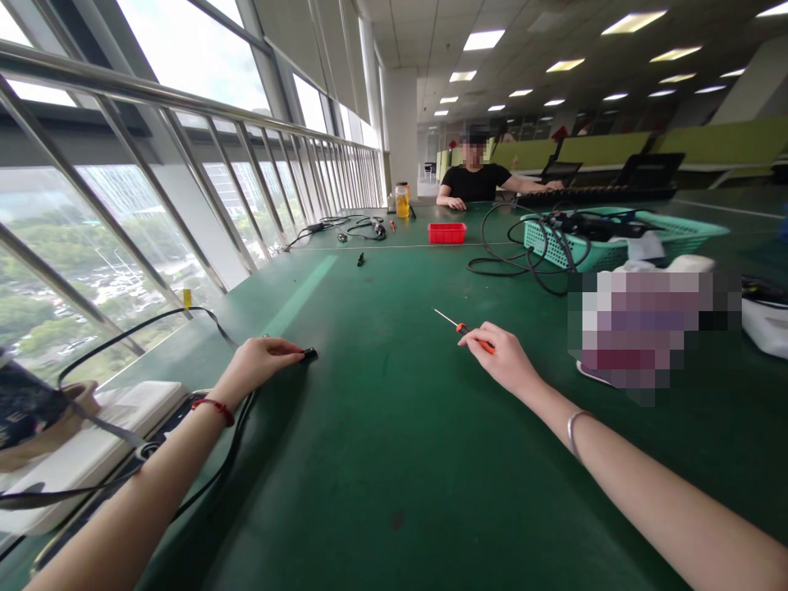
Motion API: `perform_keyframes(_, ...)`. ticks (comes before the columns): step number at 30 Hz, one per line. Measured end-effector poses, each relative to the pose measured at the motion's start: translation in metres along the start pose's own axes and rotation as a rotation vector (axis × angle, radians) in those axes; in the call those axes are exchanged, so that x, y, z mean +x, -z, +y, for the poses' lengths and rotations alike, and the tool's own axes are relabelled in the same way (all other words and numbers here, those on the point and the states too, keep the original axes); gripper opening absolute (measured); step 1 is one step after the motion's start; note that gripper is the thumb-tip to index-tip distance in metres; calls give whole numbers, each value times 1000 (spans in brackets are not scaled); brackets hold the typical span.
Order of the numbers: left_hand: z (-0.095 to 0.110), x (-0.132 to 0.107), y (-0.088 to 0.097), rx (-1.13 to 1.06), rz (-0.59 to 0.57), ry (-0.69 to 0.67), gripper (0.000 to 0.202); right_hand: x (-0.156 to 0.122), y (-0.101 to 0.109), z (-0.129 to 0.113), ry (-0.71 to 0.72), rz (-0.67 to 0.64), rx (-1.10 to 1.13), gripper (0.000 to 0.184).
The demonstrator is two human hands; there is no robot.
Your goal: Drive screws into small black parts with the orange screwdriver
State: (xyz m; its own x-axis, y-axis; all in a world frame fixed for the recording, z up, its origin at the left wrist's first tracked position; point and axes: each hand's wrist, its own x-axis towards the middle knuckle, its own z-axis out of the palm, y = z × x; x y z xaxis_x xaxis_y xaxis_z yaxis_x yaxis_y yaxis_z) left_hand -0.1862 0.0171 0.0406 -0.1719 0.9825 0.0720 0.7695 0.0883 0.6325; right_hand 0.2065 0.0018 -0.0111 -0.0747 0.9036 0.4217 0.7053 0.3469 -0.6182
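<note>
My right hand is closed round the orange and black handle of a screwdriver, its thin metal shaft pointing forward and left above the green tabletop. On the left, my left hand pinches a small black piece between thumb and fingertips, low over the table. What kind of part it is I cannot make out. Another small black part lies farther off, left of the middle. A black cable runs along the table beside my left forearm.
A red tray and a jar of yellow liquid stand toward the far end, near a seated person. At right sit a teal basket with cables and a blurred bundle. A white box lies at left by the railing.
</note>
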Motion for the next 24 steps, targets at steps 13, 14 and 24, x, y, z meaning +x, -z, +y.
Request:
perform_keyframes(13,71,-4,-78,-41,-43,-299,25,-1,-2,-2,61,35,-21,20)
perform_keyframes(14,80,-3,-90,-64,-43,-327,22,-2,-2,-2,64,41,-30,22)
perform_keyframes(24,116,-1,-146,-125,-109,-586,14,0,-3,-4,14,112,50,20)
